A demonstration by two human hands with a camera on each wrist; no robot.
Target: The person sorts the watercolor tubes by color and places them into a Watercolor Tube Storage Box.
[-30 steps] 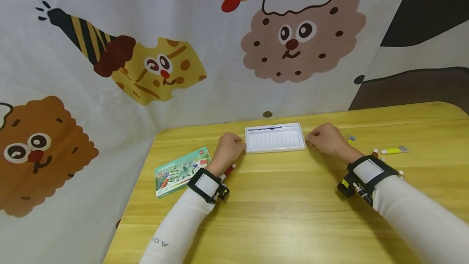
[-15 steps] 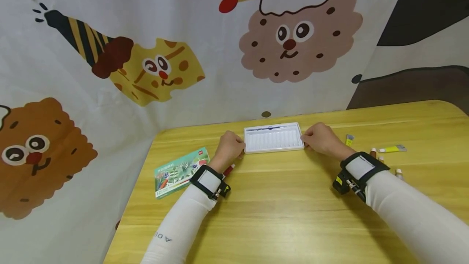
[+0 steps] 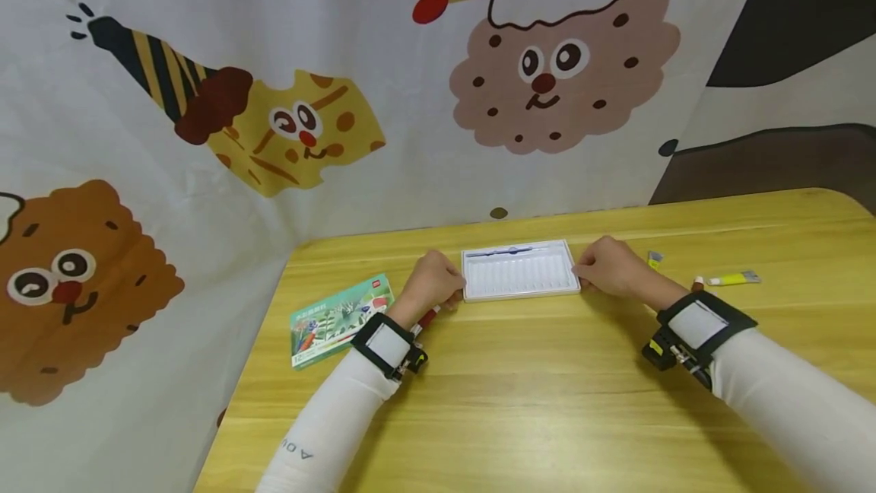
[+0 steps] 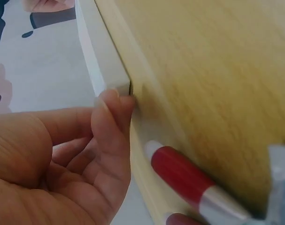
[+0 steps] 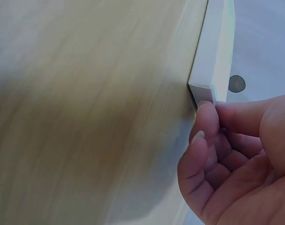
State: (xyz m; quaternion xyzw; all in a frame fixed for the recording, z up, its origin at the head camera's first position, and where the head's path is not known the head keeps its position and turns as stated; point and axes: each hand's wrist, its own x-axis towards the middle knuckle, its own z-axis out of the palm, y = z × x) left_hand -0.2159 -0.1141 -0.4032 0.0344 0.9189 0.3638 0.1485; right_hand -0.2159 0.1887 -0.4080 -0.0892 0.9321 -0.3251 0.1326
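A white plastic paint tray (image 3: 520,275) with a row of narrow slots lies on the table, a thin purple-handled paintbrush (image 3: 509,251) in the groove along its far side. My left hand (image 3: 433,281) pinches its left end between thumb and curled fingers. At the opposite end, my right hand (image 3: 611,268) pinches the tray's short side. The right wrist view shows thumb and finger at the tray corner (image 5: 203,79). Beside the left hand lies a red-capped paint tube (image 4: 180,176), partly hidden by the wrist in the head view.
A green illustrated paint box (image 3: 340,319) lies left of the left forearm. Near the right hand are a yellow paint tube (image 3: 734,278), another small yellow tube (image 3: 655,259) and a brown tube (image 3: 697,284). A printed cloth (image 3: 411,173) hangs behind the table (image 3: 520,402).
The right hand has closed in on the tray's right end and taken hold. Since half a second ago, the tray and both hands have shifted slightly right and toward me.
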